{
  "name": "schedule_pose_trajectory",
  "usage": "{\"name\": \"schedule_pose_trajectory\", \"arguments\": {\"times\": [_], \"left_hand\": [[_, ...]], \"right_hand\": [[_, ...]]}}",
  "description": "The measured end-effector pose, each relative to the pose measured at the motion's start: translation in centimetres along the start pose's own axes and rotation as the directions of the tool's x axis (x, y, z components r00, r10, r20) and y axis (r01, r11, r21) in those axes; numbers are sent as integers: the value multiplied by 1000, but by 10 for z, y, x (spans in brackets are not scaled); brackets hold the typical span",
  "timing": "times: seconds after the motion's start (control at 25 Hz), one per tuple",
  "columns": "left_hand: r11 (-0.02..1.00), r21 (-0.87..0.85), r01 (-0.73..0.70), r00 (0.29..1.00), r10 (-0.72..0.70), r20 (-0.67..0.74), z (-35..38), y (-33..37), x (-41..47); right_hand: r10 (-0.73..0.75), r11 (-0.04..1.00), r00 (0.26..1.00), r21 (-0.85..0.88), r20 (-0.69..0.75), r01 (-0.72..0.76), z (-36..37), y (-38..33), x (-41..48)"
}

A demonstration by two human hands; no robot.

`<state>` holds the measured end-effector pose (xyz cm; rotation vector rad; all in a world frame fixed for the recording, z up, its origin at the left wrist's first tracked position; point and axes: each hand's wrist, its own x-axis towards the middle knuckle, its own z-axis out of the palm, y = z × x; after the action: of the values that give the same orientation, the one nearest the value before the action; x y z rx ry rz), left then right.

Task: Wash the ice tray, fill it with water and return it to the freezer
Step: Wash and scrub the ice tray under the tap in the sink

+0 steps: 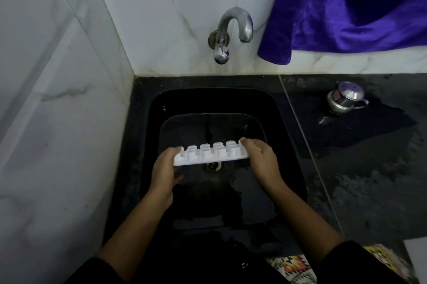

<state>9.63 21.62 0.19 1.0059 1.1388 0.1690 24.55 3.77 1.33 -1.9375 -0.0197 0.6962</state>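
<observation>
The ice tray [211, 155] is being held low inside the black sink [272, 108], just above the drain [213, 166], and is being gripped at each end. It is being kept turned over and tilted, with the undersides of its cups showing. This is probably so that anything left inside is tipped into the basin rather than onto the wet surface [358, 168]. The fingers [175, 150] of the left hand [165, 168] are being curled round the left end. Those [248, 141] of the right hand [261, 159] are being wrapped over the right end, closed on it. No water is being seen at the tap [233, 29], so the washing is judged to be barely started.
</observation>
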Motion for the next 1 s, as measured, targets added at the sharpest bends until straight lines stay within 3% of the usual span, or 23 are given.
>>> {"name": "schedule_pose_trajectory", "arguments": {"times": [0.08,0.12,0.2,0.28,0.36,0.4,0.48,0.52,0.56,0.64,0.68,0.72,0.8,0.84,0.92,1.0], "left_hand": [[997,35,67,998,-66,-18,1,12,0],[999,16,47,999,-47,-10,2,25,0],[981,-95,-168,986,166,-29,7,52,3],[880,-253,-401,914,401,-54,15,68,-4],[843,-314,-437,897,436,-77,21,63,-3],[890,-253,-380,925,374,-72,21,55,-3],[984,-91,-155,988,156,-1,21,37,-5],[995,-77,-61,998,63,26,22,28,-6],[993,-103,-64,997,67,29,24,22,-9],[948,-208,-240,970,240,-24,26,15,-13],[931,-220,-292,956,289,-48,30,14,-12],[940,-188,-286,958,280,-57,35,16,-11],[964,-139,-227,974,225,-31,44,14,-11],[966,-136,-221,975,218,-38,46,12,-11],[932,-168,-321,942,295,-160,62,22,-14],[904,-113,-413,902,389,-188,75,17,-9]], "right_hand": [[166,986,982,-35,88,-163,4,-10,-3],[146,989,984,-51,100,-141,3,-23,0],[-112,994,993,4,26,112,-2,-51,12],[-380,909,918,137,-114,394,-8,-71,5],[-481,854,851,107,-211,509,-8,-60,6],[-419,898,891,63,-176,435,-6,-50,13],[-121,992,993,-26,-3,121,-9,-41,20],[-24,999,999,-46,44,26,-15,-37,19],[-57,998,998,-23,35,58,-20,-34,17],[-283,951,955,100,-84,291,-29,-24,12],[-327,932,940,130,-95,337,-32,-18,13],[-303,946,952,106,-51,307,-34,-12,17],[-87,996,988,-24,125,91,-38,-13,26],[-42,998,987,-48,152,50,-43,-16,33],[-247,969,965,43,88,244,-58,-29,43],[-396,916,916,98,68,389,-72,-36,59]]}}
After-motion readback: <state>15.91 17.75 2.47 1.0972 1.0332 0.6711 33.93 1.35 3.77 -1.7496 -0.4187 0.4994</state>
